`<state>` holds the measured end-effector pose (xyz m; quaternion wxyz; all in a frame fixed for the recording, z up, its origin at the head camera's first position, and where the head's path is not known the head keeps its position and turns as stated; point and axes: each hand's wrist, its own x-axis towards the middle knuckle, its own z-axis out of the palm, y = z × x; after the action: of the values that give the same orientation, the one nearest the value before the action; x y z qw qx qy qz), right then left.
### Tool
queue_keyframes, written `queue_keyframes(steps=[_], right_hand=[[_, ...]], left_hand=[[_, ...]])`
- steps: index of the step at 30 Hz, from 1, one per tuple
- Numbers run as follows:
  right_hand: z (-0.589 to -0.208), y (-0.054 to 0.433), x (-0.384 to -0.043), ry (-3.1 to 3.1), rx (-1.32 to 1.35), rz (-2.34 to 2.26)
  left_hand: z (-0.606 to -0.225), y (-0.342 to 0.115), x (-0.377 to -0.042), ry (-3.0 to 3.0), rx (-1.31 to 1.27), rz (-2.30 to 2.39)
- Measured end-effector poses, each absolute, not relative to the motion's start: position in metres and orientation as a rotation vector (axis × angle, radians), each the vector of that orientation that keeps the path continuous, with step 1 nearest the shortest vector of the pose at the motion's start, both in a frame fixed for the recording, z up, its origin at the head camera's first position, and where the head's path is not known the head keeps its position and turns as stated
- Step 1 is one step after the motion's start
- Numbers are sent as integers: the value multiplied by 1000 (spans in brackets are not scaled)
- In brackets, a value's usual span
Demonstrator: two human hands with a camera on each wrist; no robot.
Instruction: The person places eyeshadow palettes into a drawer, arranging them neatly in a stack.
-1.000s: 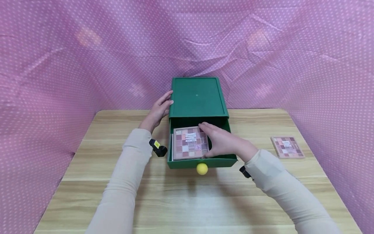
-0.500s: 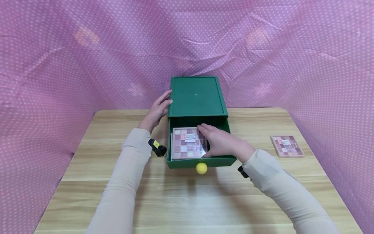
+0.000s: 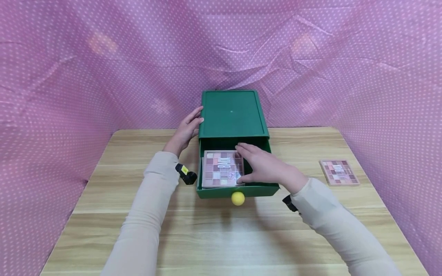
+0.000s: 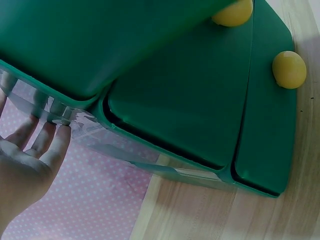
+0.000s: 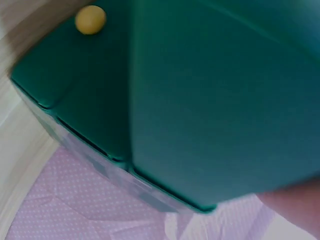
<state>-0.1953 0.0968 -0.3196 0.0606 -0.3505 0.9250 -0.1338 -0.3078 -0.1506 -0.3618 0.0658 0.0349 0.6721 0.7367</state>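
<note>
A green drawer cabinet (image 3: pixel 233 115) stands at the back of the table, its top drawer (image 3: pixel 214 193) pulled out by a yellow ball knob (image 3: pixel 238 198). Inside the drawer, on the left, lies a pink eyeshadow palette (image 3: pixel 221 168) with a grid of colours and the word "BACK". My right hand (image 3: pixel 264 166) is over the palette's right edge, thumb and fingers spread apart. My left hand (image 3: pixel 184 132) rests its fairly straight fingers on the cabinet's left side, which looks clear in the left wrist view (image 4: pixel 35 155). In the right wrist view the drawer covers most of my right hand.
A second, similar palette (image 3: pixel 339 172) lies on the wooden table (image 3: pixel 228 237) at the right. Below the pulled-out drawer are closed drawers with yellow knobs (image 4: pixel 289 70). A pink dotted cloth (image 3: pixel 155 57) surrounds the table at the back and sides.
The palette in the drawer has settled slightly to the left. My right hand has risen a little and come loose from it. My left hand stays on the cabinet.
</note>
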Motion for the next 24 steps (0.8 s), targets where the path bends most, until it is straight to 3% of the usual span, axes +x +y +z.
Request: queue_keyframes(steps=[13, 24], right_hand=[[-283, 163, -199, 2725, -842, -1130], [-305, 252, -221, 2975, -192, -1478]], left_hand=[[-363, -151, -309, 2004, 129, 2232], [-363, -151, -309, 2018, 143, 2231]])
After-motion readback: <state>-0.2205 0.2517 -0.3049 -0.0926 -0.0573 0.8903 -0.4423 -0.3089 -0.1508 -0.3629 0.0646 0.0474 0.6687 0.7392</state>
